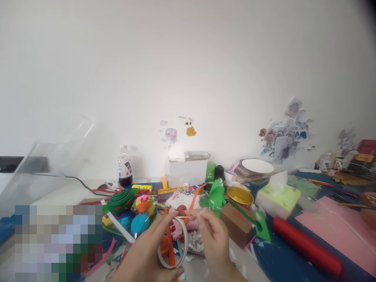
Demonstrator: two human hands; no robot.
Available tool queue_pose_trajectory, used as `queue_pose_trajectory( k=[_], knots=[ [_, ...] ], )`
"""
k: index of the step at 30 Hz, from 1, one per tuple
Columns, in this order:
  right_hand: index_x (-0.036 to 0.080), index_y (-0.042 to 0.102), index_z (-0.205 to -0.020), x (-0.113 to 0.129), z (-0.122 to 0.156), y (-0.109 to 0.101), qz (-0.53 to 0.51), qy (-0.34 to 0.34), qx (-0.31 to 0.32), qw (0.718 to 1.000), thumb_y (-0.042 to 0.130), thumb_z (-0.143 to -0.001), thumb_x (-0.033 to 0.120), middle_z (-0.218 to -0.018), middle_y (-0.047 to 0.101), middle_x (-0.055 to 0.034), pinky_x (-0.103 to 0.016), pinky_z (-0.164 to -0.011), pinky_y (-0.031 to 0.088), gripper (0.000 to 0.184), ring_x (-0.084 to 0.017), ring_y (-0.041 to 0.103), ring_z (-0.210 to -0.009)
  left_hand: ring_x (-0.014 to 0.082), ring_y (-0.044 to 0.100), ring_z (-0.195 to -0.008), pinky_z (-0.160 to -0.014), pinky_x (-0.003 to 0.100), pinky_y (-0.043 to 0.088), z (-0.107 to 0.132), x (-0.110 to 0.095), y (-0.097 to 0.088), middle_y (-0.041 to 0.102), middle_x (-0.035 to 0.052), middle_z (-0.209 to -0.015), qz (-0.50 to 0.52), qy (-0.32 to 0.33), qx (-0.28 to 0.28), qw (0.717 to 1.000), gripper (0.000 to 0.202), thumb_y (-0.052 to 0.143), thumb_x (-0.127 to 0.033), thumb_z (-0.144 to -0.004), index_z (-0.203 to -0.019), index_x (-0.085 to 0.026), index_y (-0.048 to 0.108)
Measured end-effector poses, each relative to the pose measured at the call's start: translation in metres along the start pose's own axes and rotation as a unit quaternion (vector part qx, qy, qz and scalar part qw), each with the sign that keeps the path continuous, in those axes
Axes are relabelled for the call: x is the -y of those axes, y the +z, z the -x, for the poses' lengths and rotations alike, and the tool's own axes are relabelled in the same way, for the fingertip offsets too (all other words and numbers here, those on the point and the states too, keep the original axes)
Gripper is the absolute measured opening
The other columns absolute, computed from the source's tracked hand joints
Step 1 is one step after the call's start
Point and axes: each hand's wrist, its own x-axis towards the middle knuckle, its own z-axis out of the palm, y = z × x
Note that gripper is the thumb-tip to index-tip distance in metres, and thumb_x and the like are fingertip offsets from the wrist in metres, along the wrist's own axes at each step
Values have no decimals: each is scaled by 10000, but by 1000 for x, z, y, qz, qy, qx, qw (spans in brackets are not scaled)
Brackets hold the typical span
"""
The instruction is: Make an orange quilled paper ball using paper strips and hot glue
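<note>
A roll of white tape (185, 243) stands on edge in my left hand (147, 250), whose fingers are wrapped round its side. My right hand (216, 239) is closed in a pinch at the pulled-out tape end, and a short pale strip runs from the top of the roll toward it. Through the ring show an orange strip (169, 243) and other craft scraps. Just behind the hands lie pink pieces and a red-brown ball (181, 210). To the left sit a blue scalloped piece (140, 223) and a dark green ridged dome (120, 200).
A brown box (237, 224), a gold tin (240, 196) and a tissue pack (278, 199) stand right of my hands. Further right lie a red roll (307, 246) and pink sheets (337, 231). A bottle (125, 166) and a white box (188, 172) stand by the wall.
</note>
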Motion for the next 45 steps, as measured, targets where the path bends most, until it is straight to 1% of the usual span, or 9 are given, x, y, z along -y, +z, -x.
queue_pose_trajectory(
  k=[4, 8, 12, 16, 21, 27, 32, 39, 45],
  knots=[
    [205, 621, -868, 5, 1, 1, 11, -95, 46, 994, 446, -851, 95, -901, 686, -45, -286, -756, 482, 207, -173, 627, -851, 298, 484, -1164, -925, 359, 441, 0, 3, -2, 469, 92, -1327, 17, -11, -15, 1000, 857, 679, -338, -586, -1333, -265, 266],
    [214, 598, -946, 11, 0, 3, 42, -168, 46, 984, 465, -822, 28, -934, 690, -33, -271, -765, 478, 260, -152, 633, -860, 320, 501, -1141, -915, 385, 448, 1, 6, -2, 487, 99, -1313, 19, -6, -21, 1000, 868, 685, -397, -581, -1332, -253, 274],
    [185, 574, -996, 10, 2, 3, 94, -230, 49, 967, 477, -815, 20, -998, 677, -66, -274, -788, 481, 264, -153, 629, -907, 309, 499, -1147, -938, 392, 430, 1, 5, 1, 491, 87, -1313, 45, 8, -40, 998, 866, 681, -455, -588, -1326, -266, 270],
    [146, 549, -1061, 4, 6, 1, 174, -286, 62, 940, 438, -837, 65, -1051, 655, -117, -301, -820, 480, 263, -170, 604, -979, 287, 522, -1127, -934, 375, 436, 1, 2, 3, 490, 80, -1319, 90, 11, -52, 995, 852, 666, -489, -603, -1323, -270, 267],
    [75, 487, -1158, 5, 8, 0, 234, -343, 79, 906, 371, -816, 53, -1096, 623, -180, -332, -819, 493, 362, -199, 555, -1071, 280, 524, -1131, -937, 367, 436, 0, 3, 6, 490, 68, -1327, 144, 10, -57, 988, 833, 660, -504, -608, -1317, -268, 291],
    [16, 529, -1114, 9, 5, 0, 323, -405, 59, 854, 376, -805, 75, -1032, 649, -195, -326, -784, 522, 350, -229, 586, -1024, 288, 519, -1136, -948, 371, 428, -2, -1, 5, 498, 86, -1319, 160, -10, -71, 985, 803, 664, -484, -607, -1296, -225, 345],
    [45, 555, -1106, 6, 6, 0, 347, -423, 44, 836, 395, -825, 93, -1033, 655, -161, -328, -799, 531, 326, -223, 597, -1006, 298, 484, -1172, -952, 376, 425, -1, 1, 9, 508, 119, -1306, 187, -57, -61, 979, 787, 623, -524, -629, -1287, -177, 366],
    [40, 483, -1204, 8, 5, 0, 338, -395, 125, 845, 403, -822, 106, -1123, 603, -172, -355, -834, 522, 396, -239, 539, -1094, 323, 440, -1203, -963, 429, 405, -4, 7, 10, 502, 171, -1300, 237, -99, -53, 965, 845, 604, -593, -613, -1284, -137, 365],
    [-4, 458, -1197, 5, 0, -1, 279, -420, 169, 847, 434, -807, 80, -1109, 605, -214, -354, -841, 511, 400, -234, 505, -1132, 308, 523, -1128, -945, 434, 423, -8, 6, 12, 589, 171, -1203, 340, -116, -28, 933, 843, 549, -672, -615, -1248, -131, 416]
  ],
)
